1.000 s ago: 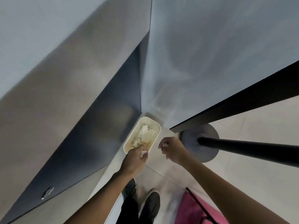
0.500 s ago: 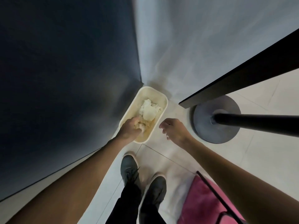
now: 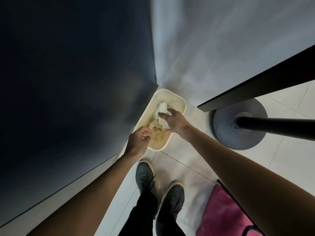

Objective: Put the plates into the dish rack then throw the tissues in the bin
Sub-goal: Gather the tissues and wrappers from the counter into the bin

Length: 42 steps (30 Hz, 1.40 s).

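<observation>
The bin (image 3: 178,97) stands on the tiled floor in the corner, with crumpled tissues (image 3: 161,108) piled inside it. The right hand (image 3: 176,122) hangs over the pile with fingers spread, a white tissue (image 3: 165,124) just under its palm; contact is unclear. The left hand (image 3: 138,142) hovers at the bin's near edge, loosely curled, with nothing visible in it.

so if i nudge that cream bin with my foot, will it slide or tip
The bin looks like plastic holding crumpled tissues, so it is probably light and should slide on the smooth floor tiles. It sits in a wall corner, which would likely stop it. Tipping is hard to judge from above.
</observation>
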Available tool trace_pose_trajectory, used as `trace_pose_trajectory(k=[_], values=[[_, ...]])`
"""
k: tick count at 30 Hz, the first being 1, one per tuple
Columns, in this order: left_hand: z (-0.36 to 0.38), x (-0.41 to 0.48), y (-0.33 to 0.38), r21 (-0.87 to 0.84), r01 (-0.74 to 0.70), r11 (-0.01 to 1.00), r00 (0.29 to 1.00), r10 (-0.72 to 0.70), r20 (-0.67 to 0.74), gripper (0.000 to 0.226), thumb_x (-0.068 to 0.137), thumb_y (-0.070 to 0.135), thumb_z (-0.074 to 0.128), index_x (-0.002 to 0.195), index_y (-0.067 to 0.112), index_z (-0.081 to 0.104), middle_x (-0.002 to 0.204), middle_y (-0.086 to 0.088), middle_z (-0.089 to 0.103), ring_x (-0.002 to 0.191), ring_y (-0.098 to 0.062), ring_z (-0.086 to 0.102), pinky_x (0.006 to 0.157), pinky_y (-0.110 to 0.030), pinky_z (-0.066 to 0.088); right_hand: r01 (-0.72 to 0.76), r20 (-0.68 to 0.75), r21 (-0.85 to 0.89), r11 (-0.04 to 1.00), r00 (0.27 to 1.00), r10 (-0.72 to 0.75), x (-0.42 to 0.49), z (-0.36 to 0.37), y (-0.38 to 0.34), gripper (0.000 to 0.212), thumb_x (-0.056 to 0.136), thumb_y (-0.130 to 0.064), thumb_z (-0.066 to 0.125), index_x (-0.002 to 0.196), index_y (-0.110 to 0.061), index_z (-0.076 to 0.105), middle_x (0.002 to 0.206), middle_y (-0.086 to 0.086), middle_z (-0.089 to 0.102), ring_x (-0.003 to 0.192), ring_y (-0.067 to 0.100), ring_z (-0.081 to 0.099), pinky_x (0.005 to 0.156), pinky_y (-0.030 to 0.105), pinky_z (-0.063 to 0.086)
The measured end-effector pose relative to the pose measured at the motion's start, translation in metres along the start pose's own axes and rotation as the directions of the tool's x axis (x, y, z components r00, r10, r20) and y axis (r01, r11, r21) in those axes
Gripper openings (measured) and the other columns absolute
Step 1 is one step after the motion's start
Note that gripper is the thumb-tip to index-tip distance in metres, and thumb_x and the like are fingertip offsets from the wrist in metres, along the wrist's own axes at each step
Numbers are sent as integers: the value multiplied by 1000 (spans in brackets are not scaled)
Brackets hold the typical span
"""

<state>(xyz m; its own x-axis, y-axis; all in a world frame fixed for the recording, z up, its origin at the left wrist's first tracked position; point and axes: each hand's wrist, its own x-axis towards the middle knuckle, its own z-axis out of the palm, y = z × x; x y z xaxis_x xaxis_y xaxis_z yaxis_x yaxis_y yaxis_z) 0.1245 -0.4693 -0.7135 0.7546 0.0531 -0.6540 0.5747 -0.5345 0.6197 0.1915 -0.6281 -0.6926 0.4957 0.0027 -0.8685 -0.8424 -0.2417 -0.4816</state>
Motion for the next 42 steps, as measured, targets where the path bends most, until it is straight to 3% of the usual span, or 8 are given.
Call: trace_pose_trajectory(k=[9,15,20,24,27,32,36,42], values=[[-9,-37,27,-40,4,999,999,-2,46,21,94,2,53,108,9,67,103,0,68,92,-17,61,75,-15,45,-1,-30,47,999,1000,3,-40,-17,0,34,100,-12,47,131,0,53,127,24,61,114,39,62,93,47,54],[-27,-82,53,-107,-23,994,1000,24,10,15,96,13,58,85,9,68,65,8,59,65,-12,53,62,-24,41,55,29,-168,984,998,-51,-110,-16,-9,20,97,-9,49,102,-1,66,86,10,70,67,14,65,55,21,51],[-45,-131,84,-121,-64,991,998,60,-33,27,97,13,57,72,21,61,50,21,54,48,2,47,52,-13,35,118,47,-116,986,992,-113,-179,-16,-14,22,87,2,49,71,-5,62,67,11,61,53,14,53,44,13,40],[-65,-184,108,-148,-71,986,997,66,-34,31,99,19,55,70,23,60,49,14,50,45,-4,40,49,-15,32,208,65,-177,962,978,-199,-239,-15,-14,28,85,2,49,63,-11,60,61,6,60,50,10,54,52,14,45],[-79,-229,122,-100,-40,994,999,36,-40,30,98,19,57,69,23,62,52,13,55,48,-5,40,47,-16,32,243,82,-234,941,970,-230,-288,-13,-14,30,85,1,49,60,-12,58,63,6,61,61,18,56,63,27,47],[-100,-309,136,-71,-47,996,999,45,-28,23,95,11,55,79,23,67,85,3,72,75,-13,65,66,-18,45,371,122,-407,835,928,-353,-375,-11,-17,26,92,-8,52,67,-12,58,69,10,63,65,19,54,64,27,40],[-115,-374,136,-43,-80,996,996,78,-47,25,94,10,55,78,27,65,63,15,64,50,-1,52,51,-10,36,490,211,-532,691,866,-452,-439,-7,-14,22,94,-11,51,74,-5,59,70,6,60,67,18,52,64,28,37],[-137,-458,120,-36,-101,994,990,97,-102,21,97,21,57,79,31,62,53,7,51,44,-7,41,49,-26,37,634,402,-649,420,755,-518,-499,6,-6,27,95,-14,51,69,-18,45,70,-2,50,67,19,49,67,32,38]])
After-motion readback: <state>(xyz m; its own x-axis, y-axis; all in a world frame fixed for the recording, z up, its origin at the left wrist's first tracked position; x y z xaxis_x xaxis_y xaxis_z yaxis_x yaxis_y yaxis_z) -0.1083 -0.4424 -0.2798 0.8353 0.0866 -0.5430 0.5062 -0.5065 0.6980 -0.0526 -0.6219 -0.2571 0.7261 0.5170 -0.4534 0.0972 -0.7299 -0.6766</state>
